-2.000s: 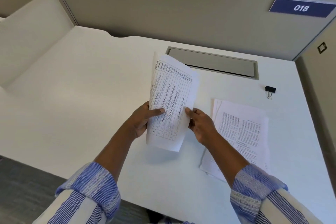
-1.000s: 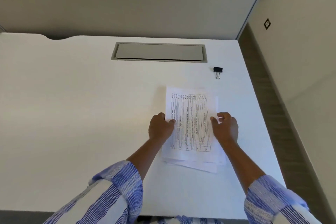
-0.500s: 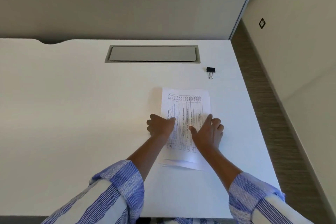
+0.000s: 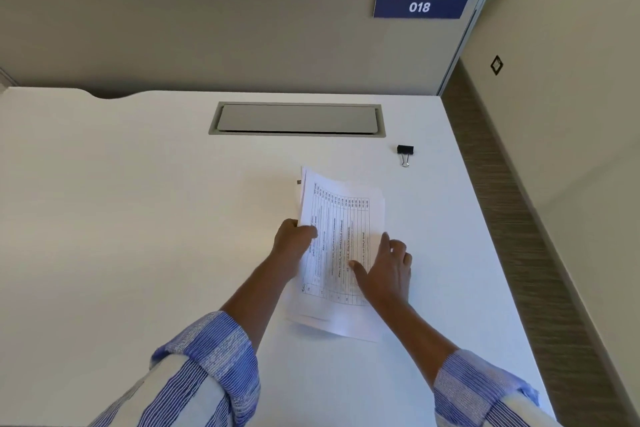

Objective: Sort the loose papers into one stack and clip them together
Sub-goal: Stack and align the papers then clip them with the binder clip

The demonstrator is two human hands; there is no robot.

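A stack of printed papers [image 4: 341, 218], a table sheet on top, lies on the white desk [image 4: 138, 218] right of centre. Its left edge is lifted off the desk. My left hand [image 4: 294, 241] grips that left edge, thumb on top. My right hand [image 4: 386, 269] rests flat on the stack's right side with fingers spread. A black binder clip [image 4: 405, 151] lies alone on the desk, beyond the stack to the right, apart from both hands.
A grey cable hatch [image 4: 297, 119] is set into the desk behind the papers. A grey partition [image 4: 207, 42] with a blue "018" sign [image 4: 420, 6] closes the back. The desk's right edge drops to a floor strip [image 4: 519, 218] along the wall.
The table sheets went from held in the air onto the other pile. Both hands squared the stack; now my left hand has lifted its left edge.
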